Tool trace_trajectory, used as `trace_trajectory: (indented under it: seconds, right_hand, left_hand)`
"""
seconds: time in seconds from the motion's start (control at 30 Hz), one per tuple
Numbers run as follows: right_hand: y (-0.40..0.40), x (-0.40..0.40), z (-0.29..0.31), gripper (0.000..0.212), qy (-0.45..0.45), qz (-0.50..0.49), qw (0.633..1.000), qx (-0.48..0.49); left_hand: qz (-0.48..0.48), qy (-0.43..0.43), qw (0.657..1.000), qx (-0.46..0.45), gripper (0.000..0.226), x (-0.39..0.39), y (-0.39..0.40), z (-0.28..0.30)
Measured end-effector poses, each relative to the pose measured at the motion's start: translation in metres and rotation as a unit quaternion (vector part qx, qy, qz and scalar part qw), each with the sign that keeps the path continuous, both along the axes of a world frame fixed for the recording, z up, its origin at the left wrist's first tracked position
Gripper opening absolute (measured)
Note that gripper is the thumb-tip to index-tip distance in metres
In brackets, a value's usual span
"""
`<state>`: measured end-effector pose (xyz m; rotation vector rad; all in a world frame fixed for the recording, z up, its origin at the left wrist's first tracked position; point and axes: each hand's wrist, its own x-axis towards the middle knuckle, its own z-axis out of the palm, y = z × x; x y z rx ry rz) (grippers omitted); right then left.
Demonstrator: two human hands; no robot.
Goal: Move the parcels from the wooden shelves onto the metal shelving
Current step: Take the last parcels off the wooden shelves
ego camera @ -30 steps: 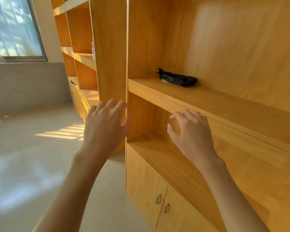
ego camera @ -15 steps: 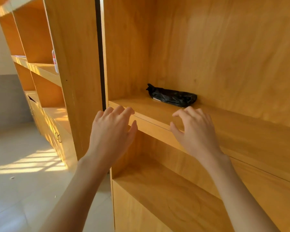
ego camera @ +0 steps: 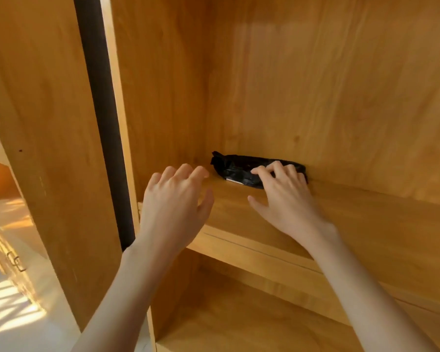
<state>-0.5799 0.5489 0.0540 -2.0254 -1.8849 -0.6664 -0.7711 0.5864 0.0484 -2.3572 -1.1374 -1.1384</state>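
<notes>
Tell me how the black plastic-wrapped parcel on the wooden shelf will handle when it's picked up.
The black parcel looks soft: its wrap is crinkled and one end is bunched, so it will probably sag rather than stay stiff. The glossy film may be a little slippery under the right hand fingers. It lies low and flat against the back of the wooden shelf, so rolling or tipping seems unlikely.

Storeroom: built-in wooden shelves [ego camera: 341,219], black parcel [ego camera: 236,168]

Far left of the hands, sunlight is making bright stripes on the pale floor [ego camera: 8,316], beside low wooden cupboards [ego camera: 0,252] with metal handles [ego camera: 15,261].
</notes>
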Motion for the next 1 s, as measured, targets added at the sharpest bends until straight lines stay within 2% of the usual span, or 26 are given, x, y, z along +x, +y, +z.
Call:
trace_trajectory:
  seconds: [0.2, 0.37, 0.6, 0.9, 1.0]
  right_hand:
    - [0.043, 0.005, 0.0, 0.075, -0.034, -0.09, 0.995, -0.03]
    - [0.075, 0.023, 0.003, 0.093, -0.024, -0.131, 0.985, -0.107]
    - [0.103, 0.053, 0.005, 0.085, 0.018, -0.11, 0.985, -0.128]
    - [0.115, 0.072, -0.003, 0.057, -0.2, -0.021, 0.978, -0.058]
    - [0.12, 0.076, -0.003, 0.06, -0.247, -0.015, 0.966, -0.072]
  left_hand:
    - [-0.055, -0.001, 0.998, 0.017, 0.023, 0.004, 0.057, 0.0]
    - [-0.096, -0.027, 0.995, 0.021, 0.028, 0.013, 0.089, 0.001]
    - [-0.116, -0.044, 0.992, 0.008, 0.02, 0.022, 0.113, -0.003]
    - [-0.103, -0.034, 0.994, -0.009, 0.018, 0.027, 0.125, -0.005]
    - [-0.107, -0.032, 0.994, -0.009, 0.02, 0.029, 0.124, -0.003]
